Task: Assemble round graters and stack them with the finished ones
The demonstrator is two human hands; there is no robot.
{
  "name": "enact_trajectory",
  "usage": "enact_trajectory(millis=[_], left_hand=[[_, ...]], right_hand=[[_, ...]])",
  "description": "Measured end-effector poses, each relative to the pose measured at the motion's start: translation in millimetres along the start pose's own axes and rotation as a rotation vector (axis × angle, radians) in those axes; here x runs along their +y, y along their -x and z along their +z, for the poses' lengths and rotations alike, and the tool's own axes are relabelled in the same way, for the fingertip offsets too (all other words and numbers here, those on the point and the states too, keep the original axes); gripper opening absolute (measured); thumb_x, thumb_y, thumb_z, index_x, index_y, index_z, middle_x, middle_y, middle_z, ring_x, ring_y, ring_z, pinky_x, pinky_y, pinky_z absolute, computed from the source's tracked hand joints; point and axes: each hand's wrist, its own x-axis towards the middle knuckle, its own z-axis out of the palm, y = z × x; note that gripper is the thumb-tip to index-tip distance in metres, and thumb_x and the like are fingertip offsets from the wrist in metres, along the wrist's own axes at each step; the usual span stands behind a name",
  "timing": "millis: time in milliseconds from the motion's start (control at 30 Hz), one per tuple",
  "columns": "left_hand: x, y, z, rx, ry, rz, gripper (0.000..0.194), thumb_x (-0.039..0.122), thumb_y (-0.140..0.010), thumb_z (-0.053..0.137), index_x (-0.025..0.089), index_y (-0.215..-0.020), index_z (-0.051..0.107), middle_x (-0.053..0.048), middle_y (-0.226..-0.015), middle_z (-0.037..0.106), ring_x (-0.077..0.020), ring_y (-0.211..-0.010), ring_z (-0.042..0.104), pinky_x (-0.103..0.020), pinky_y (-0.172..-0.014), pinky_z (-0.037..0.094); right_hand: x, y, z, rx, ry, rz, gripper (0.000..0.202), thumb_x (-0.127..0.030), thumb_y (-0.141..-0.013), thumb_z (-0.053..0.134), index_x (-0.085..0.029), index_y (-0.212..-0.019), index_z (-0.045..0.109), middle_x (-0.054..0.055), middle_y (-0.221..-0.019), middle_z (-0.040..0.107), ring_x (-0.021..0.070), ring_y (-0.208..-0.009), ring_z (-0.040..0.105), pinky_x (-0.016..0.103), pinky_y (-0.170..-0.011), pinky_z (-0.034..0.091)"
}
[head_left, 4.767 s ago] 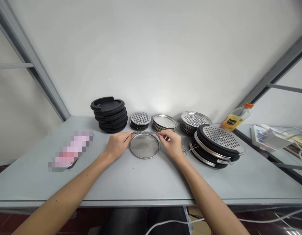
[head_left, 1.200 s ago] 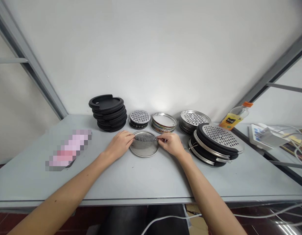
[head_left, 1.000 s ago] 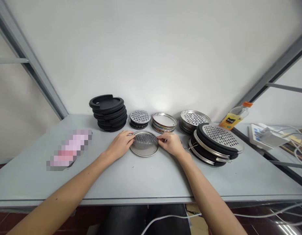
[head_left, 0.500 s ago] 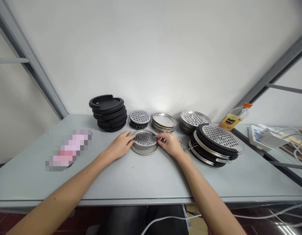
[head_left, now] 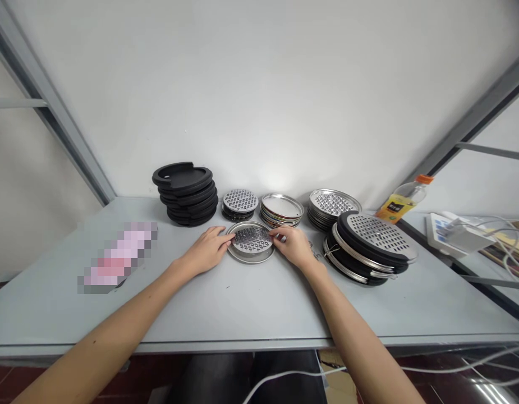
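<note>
A round metal grater disc (head_left: 253, 241) is pinched at its two sides by my hands, slightly above and inside a shallow round metal dish with a rim (head_left: 251, 260). On the disc's left edge are the thumb and fingers of my left hand (head_left: 207, 248). Gripping the right edge is my right hand (head_left: 293, 245), its fingers bent. Just behind stand a stack of similar grater discs (head_left: 240, 201) and a stack of round metal lids (head_left: 283, 206). Small metal parts (head_left: 313, 251) lie beside my right hand, partly hidden by it.
Black round bases (head_left: 185, 193) are piled at the back left. To the right are stacked rimmed graters (head_left: 334, 205) and a pile of black-edged graters (head_left: 377, 238). A bottle with an orange cap (head_left: 400, 201) and a white power strip (head_left: 446, 235) stand farther right. A blurred pink object (head_left: 120, 255) lies left.
Both hands, the grater disc and the dish have shifted slightly to the right. More of the disc's pattern shows. The stacks stay in place.
</note>
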Motion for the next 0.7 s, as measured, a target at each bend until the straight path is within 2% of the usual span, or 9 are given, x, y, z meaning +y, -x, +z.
enact_trajectory(millis=[267,367,467,633,700], left_hand=[[2.6,0.3,-1.5,-0.059,-0.008,-0.027,0.039,0.026,-0.097,0.037,0.021,-0.129,0.06,-0.014,-0.131,0.053,-0.0279,-0.124,0.046,-0.046,-0.104,0.039],[3.0,1.3,-1.3,-0.059,-0.008,-0.022,0.04,0.031,-0.098,0.037,0.022,-0.129,0.059,-0.014,-0.132,0.052,-0.0292,-0.124,0.046,-0.048,-0.104,0.038],[1.3,2.3,0.7,-0.047,-0.003,-0.024,0.042,0.037,-0.099,0.035,0.022,-0.129,0.059,-0.014,-0.133,0.052,-0.0302,-0.126,0.045,-0.049,-0.104,0.037],[-1.2,2.2,3.2,-0.045,0.016,-0.028,0.045,0.04,-0.1,0.031,0.023,-0.131,0.057,-0.013,-0.133,0.052,-0.0292,-0.125,0.045,-0.047,-0.103,0.038],[-0.1,1.6,1.9,-0.057,0.014,-0.036,0.046,0.041,-0.1,0.03,0.022,-0.131,0.057,-0.014,-0.133,0.052,-0.0292,-0.125,0.045,-0.047,-0.103,0.038]], right_hand=[[3.1,-1.2,0.1,-0.021,-0.015,0.021,0.016,-0.019,-0.079,0.061,-0.024,-0.091,0.072,0.001,-0.088,0.075,0.0173,-0.074,0.067,0.028,-0.072,0.051],[3.1,-1.4,-1.2,-0.047,-0.027,0.011,0.017,-0.019,-0.08,0.06,-0.023,-0.091,0.072,0.002,-0.089,0.074,0.0172,-0.074,0.067,0.028,-0.072,0.051],[2.6,-0.8,-3.0,-0.074,-0.024,-0.003,0.02,-0.019,-0.08,0.058,-0.022,-0.095,0.071,0.003,-0.094,0.074,0.0175,-0.075,0.067,0.027,-0.071,0.051],[1.4,-0.5,-6.2,-0.1,-0.042,-0.004,0.033,-0.009,-0.078,0.05,-0.022,-0.1,0.071,0.003,-0.1,0.074,0.0185,-0.085,0.067,0.027,-0.075,0.051],[-0.3,-0.8,-7.2,-0.103,-0.05,0.017,0.032,-0.011,-0.08,0.049,-0.022,-0.101,0.071,0.003,-0.099,0.074,0.0187,-0.085,0.067,0.027,-0.075,0.051]])
